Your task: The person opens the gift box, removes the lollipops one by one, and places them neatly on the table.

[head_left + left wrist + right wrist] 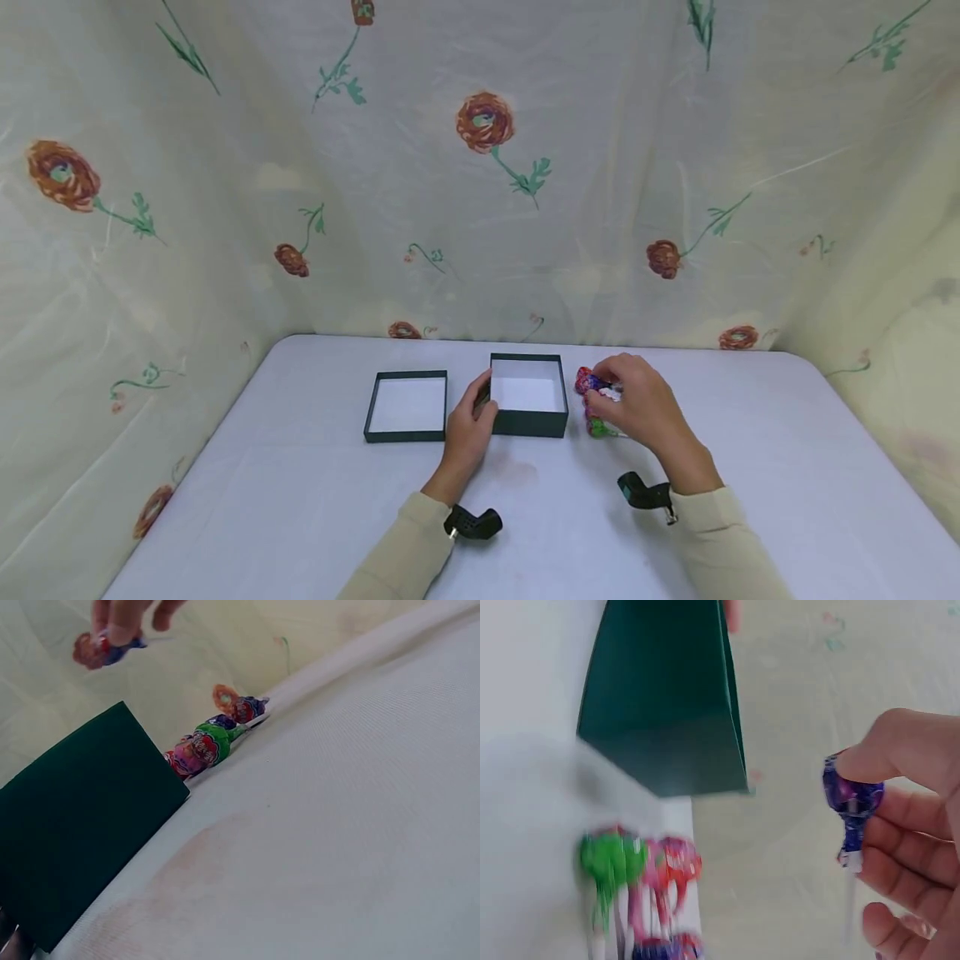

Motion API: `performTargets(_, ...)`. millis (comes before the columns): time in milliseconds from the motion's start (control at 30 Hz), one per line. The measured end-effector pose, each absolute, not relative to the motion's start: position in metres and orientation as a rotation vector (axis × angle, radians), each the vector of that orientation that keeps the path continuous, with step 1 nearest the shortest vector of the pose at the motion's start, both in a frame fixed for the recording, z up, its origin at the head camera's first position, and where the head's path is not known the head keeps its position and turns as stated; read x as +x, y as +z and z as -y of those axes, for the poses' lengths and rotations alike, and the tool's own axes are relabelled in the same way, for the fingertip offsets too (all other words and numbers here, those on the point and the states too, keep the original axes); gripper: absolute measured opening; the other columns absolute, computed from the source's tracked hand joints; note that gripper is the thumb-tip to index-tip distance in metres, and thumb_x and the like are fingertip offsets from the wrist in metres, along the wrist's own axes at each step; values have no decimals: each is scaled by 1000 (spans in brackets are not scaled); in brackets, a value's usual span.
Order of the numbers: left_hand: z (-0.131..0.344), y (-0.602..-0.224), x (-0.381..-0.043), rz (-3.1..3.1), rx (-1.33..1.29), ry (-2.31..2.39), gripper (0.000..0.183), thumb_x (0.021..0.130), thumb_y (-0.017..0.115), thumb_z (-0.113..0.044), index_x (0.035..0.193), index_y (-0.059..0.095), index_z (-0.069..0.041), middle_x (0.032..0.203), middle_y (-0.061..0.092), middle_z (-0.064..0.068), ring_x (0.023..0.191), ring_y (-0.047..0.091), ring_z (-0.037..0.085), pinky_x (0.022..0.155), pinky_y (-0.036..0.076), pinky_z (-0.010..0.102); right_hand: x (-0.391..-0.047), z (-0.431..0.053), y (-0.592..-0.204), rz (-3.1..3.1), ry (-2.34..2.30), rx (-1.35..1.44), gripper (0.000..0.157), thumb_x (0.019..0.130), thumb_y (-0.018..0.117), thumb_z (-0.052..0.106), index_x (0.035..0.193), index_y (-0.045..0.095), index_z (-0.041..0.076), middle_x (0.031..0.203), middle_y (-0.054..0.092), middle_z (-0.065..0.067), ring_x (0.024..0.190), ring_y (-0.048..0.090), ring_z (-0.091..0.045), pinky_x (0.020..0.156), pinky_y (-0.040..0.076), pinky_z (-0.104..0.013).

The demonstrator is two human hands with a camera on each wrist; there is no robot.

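Note:
My right hand (637,404) pinches a lollipop (853,791) in a blue and purple wrapper, its white stick pointing down in the right wrist view. It is raised to the right of a dark green box (528,423), which stands with its white inside facing up. On the box's left side rests my left hand (470,425), fingers along the wall and thumb near the front corner. Just right of the box lie several wrapped lollipops, among them a green one (613,859) and a red one (679,862). The right hand partly covers them in the head view.
Left of the left hand lies a shallow dark green lid (406,436) with a white inside. Both stand on a table with a white cloth (300,500). Behind the table hangs a flower-patterned curtain (585,267), which also runs along both sides.

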State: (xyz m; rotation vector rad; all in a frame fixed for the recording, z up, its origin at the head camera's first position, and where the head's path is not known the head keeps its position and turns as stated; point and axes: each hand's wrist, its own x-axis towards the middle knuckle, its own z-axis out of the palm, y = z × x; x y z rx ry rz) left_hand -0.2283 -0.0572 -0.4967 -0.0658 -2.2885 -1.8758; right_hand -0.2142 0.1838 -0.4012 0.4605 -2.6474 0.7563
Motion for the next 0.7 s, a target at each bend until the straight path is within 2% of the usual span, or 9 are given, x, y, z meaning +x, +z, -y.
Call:
performTargets(300,57,-500,-223,2295,-13,-1891,49,95,50,-16,141,48,-32,147,44,-4,132,43,15,107,39,39,-210,-220,-406,2851,758,421,25,83,73,18,103,66,4,95,65,-8,88,58,-26,81,54,-47)
performTargets(467,58,-500,-224,2292,-34,-1877,48,96,50,-15,141,48,-31,147,43,-5,132,42,14,107,40,38,-211,-234,-405,2960,763,428,22,82,74,17,99,66,4,88,62,-5,82,55,-24,75,52,-42)
performTargets(567,58,-499,-225,2283,-69,-1871,48,95,50,-14,142,48,-27,147,44,-3,132,43,16,107,40,40,-210,-239,-406,3003,763,438,21,81,75,16,97,65,4,85,61,-4,79,53,-22,73,51,-39)
performTargets(700,58,-497,-226,2292,-76,-1870,49,95,50,-16,142,48,-28,147,43,-3,132,42,16,107,40,40,-209,-243,-410,3041,756,443,21,81,75,16,96,65,4,82,60,-3,77,52,-20,69,48,-35)
